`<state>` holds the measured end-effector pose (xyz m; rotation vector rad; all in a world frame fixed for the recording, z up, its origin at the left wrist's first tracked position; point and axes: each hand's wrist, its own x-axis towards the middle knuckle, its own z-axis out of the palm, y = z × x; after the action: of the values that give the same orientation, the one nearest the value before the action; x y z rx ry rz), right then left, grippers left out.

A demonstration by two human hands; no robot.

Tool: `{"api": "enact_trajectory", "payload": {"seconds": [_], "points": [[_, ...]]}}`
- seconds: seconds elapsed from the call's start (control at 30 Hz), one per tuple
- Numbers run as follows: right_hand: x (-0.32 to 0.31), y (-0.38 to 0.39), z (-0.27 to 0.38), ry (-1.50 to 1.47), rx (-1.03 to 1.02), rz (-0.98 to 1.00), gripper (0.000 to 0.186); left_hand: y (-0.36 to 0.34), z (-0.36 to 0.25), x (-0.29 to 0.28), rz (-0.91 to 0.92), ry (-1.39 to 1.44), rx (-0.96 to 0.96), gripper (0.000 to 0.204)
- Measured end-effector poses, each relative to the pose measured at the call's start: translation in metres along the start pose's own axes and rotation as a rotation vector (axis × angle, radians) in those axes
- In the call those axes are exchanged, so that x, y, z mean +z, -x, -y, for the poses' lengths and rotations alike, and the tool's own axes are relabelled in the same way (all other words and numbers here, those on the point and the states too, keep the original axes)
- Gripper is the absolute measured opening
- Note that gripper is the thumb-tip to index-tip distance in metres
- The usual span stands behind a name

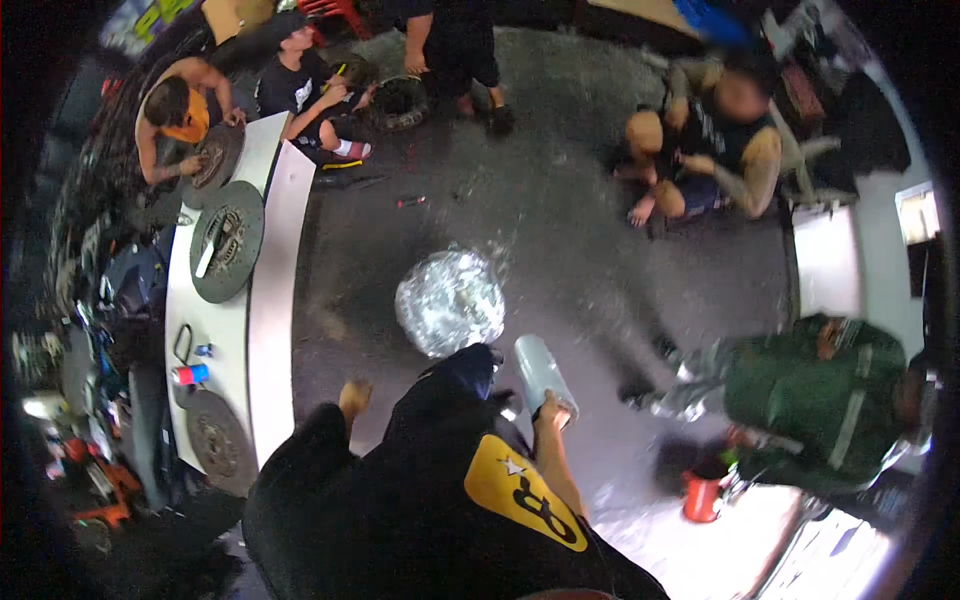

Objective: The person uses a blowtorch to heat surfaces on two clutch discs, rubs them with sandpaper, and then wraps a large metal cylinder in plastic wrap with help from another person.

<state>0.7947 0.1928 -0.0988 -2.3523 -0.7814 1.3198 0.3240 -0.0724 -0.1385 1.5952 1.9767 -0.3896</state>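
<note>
My right hand (552, 410) grips the lower end of a pale roll of plastic wrap (542, 370), held slantwise in front of my body. On the dark floor ahead sits a rounded bundle (450, 303) covered in shiny clear film; what is inside cannot be made out. The roll is to the right of this bundle, apart from it in the picture. My left hand (355, 396) hangs out to the left, between my body and the white bench, away from the bundle. Its fingers are too small and blurred to read, and nothing shows in it.
A white bench (272, 330) on the left carries round dark discs (228, 242) and a red-blue can (190, 374). Several people sit or stand around the far side. A person in dark green (800, 400) is at the right, near a red bucket (702, 497).
</note>
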Motion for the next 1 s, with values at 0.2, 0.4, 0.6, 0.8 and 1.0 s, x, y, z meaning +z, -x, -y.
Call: {"api": "enact_trajectory", "payload": {"seconds": [0.2, 0.4, 0.6, 0.8, 1.0], "points": [[0.002, -0.096, 0.140, 0.038, -0.069, -0.007, 0.057, -0.062, -0.129, 0.033, 0.167, 0.849, -0.418, 0.030], [0.056, -0.108, 0.341, 0.320, 0.035, -0.022, 0.077, -0.248, -0.174, -0.016, -0.507, 1.572, -0.403, 0.038], [0.161, -0.234, 0.452, 0.052, 0.035, -0.021, 0.085, -0.446, -0.236, -0.354, -0.256, 1.883, -0.235, 0.041], [0.301, -0.293, 0.584, -0.016, 0.297, 0.193, 0.084, -0.554, -0.271, -0.405, -0.420, 1.676, -0.259, 0.074], [0.449, -0.385, 0.578, 0.257, 0.307, 0.039, 0.076, -0.610, -0.242, -0.484, -0.278, 1.747, -0.390, 0.071]]}}
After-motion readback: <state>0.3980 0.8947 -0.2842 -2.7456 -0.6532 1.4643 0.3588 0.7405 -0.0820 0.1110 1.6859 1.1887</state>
